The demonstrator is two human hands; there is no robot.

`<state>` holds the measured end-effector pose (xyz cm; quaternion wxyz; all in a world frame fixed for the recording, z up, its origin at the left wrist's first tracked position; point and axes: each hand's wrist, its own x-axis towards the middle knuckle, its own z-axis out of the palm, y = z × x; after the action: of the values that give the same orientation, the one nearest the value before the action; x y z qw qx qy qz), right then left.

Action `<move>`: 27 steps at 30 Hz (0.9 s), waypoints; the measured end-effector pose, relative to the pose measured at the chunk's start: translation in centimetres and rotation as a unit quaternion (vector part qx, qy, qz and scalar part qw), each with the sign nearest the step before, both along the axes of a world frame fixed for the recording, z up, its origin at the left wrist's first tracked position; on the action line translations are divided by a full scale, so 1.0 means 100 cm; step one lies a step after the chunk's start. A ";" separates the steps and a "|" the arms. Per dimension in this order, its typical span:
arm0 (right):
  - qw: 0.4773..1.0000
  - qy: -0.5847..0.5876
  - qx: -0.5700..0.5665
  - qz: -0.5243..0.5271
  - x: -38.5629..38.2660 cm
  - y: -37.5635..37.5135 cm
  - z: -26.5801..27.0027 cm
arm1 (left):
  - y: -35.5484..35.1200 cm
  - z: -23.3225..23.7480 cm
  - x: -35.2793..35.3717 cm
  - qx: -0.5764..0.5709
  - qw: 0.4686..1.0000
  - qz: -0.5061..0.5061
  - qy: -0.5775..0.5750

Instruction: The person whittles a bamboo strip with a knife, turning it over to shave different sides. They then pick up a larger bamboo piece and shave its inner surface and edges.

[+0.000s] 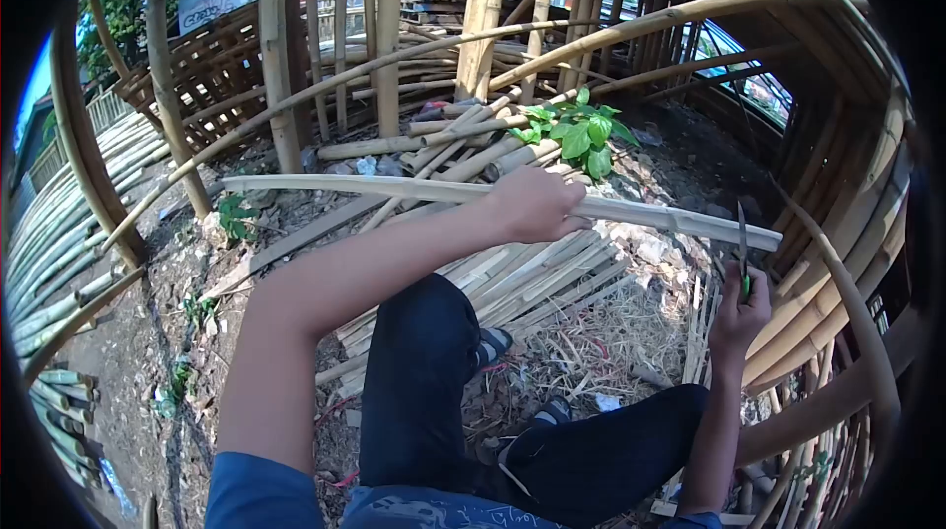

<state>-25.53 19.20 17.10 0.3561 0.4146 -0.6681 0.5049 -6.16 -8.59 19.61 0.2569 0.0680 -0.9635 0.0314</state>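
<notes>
A long pale bamboo strip [394,187] runs across the view, its right end lower than its left. My left hand [537,206] is closed around it near the middle. At the right, my right hand [740,310] grips a knife [743,243] by its green handle, with the blade pointing up. The blade is beside the strip's right end; whether they touch is unclear. Below the strip, a pile of flat bamboo strips [493,283] lies on the ground in front of my knees.
Upright bamboo posts [276,66] stand ahead. Curved bamboo poles [818,302] crowd the right side. Bamboo poles [74,204] lie stacked at the left. A leafy plant [588,135] grows beside cut poles. Fibrous shavings [572,362] cover the ground near my feet.
</notes>
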 end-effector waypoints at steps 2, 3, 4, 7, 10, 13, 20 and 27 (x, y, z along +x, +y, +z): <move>0.999 0.032 0.028 -0.007 0.002 -0.015 0.004 | 0.003 -0.012 -0.016 -0.008 0.999 -0.007 -0.035; 0.998 0.032 0.051 0.018 -0.007 -0.022 0.005 | 0.002 -0.014 -0.023 -0.017 0.997 -0.026 -0.067; 0.995 0.047 0.085 0.016 -0.015 -0.027 0.006 | 0.005 -0.015 -0.030 -0.032 0.994 -0.018 -0.103; 0.983 0.070 0.167 0.018 -0.030 -0.046 0.014 | 0.006 -0.026 -0.042 -0.052 0.987 0.005 -0.153; 0.967 0.072 0.241 0.035 -0.042 -0.078 0.017 | -0.005 -0.043 -0.058 -0.101 0.983 -0.023 -0.151; 0.951 -0.018 0.305 0.051 -0.066 -0.116 0.005 | -0.014 -0.054 -0.080 -0.112 0.973 -0.019 -0.202; 0.863 -0.412 0.189 0.222 -0.118 -0.195 -0.100 | -0.041 -0.090 -0.119 -0.112 0.968 -0.044 -0.220; 0.760 -0.470 0.342 0.290 -0.146 -0.230 -0.178 | -0.076 -0.133 -0.138 -0.064 0.975 -0.036 -0.210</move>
<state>-40.13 -3.76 -0.70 -0.3321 0.3933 -0.7276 0.4535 -20.00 -16.21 6.31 0.0538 0.0085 -0.9937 0.0977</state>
